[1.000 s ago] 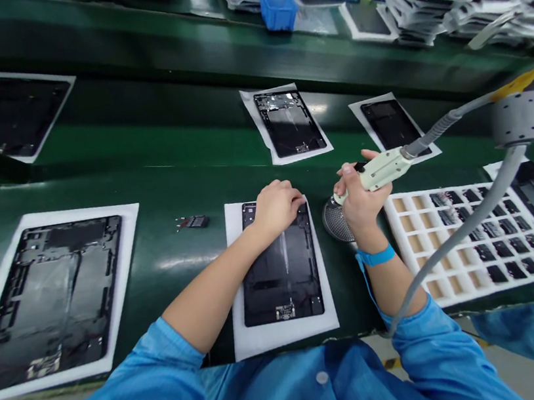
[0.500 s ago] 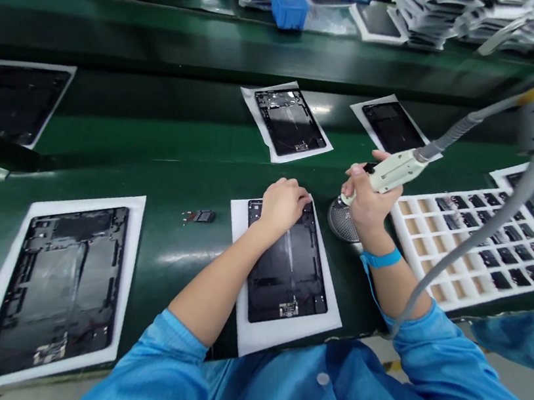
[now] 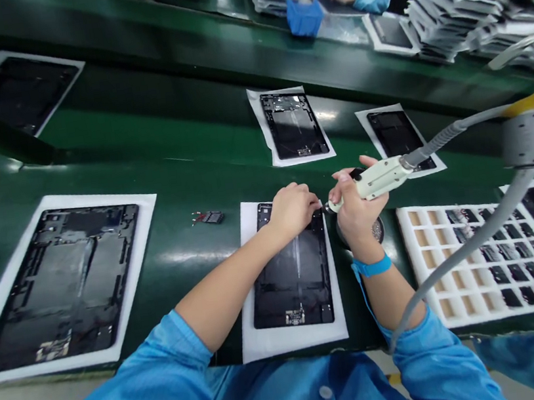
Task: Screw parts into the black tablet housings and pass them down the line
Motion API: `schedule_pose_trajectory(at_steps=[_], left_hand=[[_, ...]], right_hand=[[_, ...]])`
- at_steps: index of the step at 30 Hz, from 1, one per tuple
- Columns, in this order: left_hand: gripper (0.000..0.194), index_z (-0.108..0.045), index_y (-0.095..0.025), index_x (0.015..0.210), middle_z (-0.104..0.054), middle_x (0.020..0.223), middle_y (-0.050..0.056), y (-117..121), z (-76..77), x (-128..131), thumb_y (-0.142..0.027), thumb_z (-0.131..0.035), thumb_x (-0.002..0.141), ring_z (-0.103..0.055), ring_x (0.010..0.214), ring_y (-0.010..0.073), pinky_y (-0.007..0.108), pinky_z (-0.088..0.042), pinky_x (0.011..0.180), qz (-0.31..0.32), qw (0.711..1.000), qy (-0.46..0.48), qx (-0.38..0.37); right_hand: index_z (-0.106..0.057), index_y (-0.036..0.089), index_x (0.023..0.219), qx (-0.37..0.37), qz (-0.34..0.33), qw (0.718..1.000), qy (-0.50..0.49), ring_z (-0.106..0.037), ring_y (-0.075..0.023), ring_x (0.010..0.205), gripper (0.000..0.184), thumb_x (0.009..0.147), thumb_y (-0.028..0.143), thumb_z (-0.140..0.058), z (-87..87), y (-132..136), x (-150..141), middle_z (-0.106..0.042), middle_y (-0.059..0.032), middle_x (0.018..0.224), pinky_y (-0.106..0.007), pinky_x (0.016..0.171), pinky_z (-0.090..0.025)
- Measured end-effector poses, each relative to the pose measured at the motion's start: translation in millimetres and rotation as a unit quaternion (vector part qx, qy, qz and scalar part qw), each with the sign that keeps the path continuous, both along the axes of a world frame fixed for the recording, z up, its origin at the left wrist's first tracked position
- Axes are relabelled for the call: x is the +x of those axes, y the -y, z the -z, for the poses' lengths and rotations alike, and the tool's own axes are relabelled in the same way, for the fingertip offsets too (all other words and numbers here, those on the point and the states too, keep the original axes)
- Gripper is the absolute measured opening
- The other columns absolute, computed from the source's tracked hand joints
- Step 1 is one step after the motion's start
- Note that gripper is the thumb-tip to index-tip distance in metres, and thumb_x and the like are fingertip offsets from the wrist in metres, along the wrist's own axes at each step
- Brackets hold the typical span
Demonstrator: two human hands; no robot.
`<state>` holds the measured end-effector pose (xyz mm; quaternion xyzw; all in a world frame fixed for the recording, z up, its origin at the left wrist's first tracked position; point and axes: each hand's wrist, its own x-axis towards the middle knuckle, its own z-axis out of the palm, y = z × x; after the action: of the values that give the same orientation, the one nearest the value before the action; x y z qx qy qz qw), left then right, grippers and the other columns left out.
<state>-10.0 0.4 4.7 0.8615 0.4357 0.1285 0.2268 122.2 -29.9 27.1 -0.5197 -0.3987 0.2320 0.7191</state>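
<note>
Your left hand (image 3: 292,209) lies curled over the top edge of a black tablet housing (image 3: 291,282), fingers pressed together and bearing down; whether they pinch anything there, you cannot tell from this view. The housing sits on a white sheet (image 3: 294,343) on a green conveyor belt (image 3: 185,185), straight ahead of your chest. Your right hand (image 3: 358,213) wraps closed around a pale green electric screwdriver (image 3: 373,180), its tip just beside your left fingertips, near the housing's upper right corner, with a grey cable (image 3: 456,129) running off to the right. A blue wrist strap (image 3: 373,266) circles that wrist. Partly under the hand lies a round mesh disc (image 3: 377,231). Further right, a foam tray (image 3: 483,255) holds small dark parts; left of the housing lies one small part (image 3: 210,218)
</note>
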Motion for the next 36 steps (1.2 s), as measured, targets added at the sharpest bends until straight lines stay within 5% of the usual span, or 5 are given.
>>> schedule_pose_trajectory(at_steps=[9,16,22,36], left_hand=[[0.024,-0.093,-0.025,0.107,-0.078,0.105,0.010,-1,6.1,1,-0.030,-0.070,0.113,-0.067,0.105,0.0293,0.041,-0.049,0.085,-0.004,1.000,0.004,0.012],[0.023,-0.094,-0.026,0.112,-0.077,0.102,0.010,-1,4.4,-2,-0.031,-0.071,0.113,-0.068,0.105,0.0297,0.041,-0.050,0.084,-0.013,1.000,0.009,0.006],[0.023,-0.095,-0.029,0.111,-0.078,0.101,0.009,-1,8.6,1,-0.031,-0.072,0.113,-0.068,0.107,0.0304,0.042,-0.052,0.087,-0.026,0.999,0.033,0.002],[0.022,-0.094,-0.029,0.111,-0.079,0.103,0.009,-2,6.2,-1,-0.031,-0.073,0.112,-0.069,0.108,0.0306,0.043,-0.053,0.088,-0.028,0.999,0.032,-0.002]], right_hand=[[-0.063,0.027,0.119,-0.011,-0.016,1.000,0.005,-0.053,-0.0059,0.044,0.058,0.083,0.058,-0.095,3.6,-3,-5,-0.067,0.0116,0.075,-0.026,0.049,-0.051],[-0.063,0.027,0.116,-0.009,-0.052,0.999,-0.004,-0.057,-0.0063,0.047,0.054,0.083,0.055,-0.096,-1.6,1,-2,-0.073,0.0087,0.083,-0.026,0.048,-0.052],[-0.063,0.029,0.117,0.023,0.065,0.998,0.009,-0.053,-0.0065,0.045,0.054,0.085,0.057,-0.096,-17.2,20,31,-0.070,0.0099,0.079,-0.028,0.049,-0.052],[-0.064,0.030,0.127,-0.001,0.064,0.998,0.026,-0.052,-0.0059,0.047,0.059,0.087,0.065,-0.090,2.8,14,37,-0.073,0.0062,0.088,-0.027,0.048,-0.052]])
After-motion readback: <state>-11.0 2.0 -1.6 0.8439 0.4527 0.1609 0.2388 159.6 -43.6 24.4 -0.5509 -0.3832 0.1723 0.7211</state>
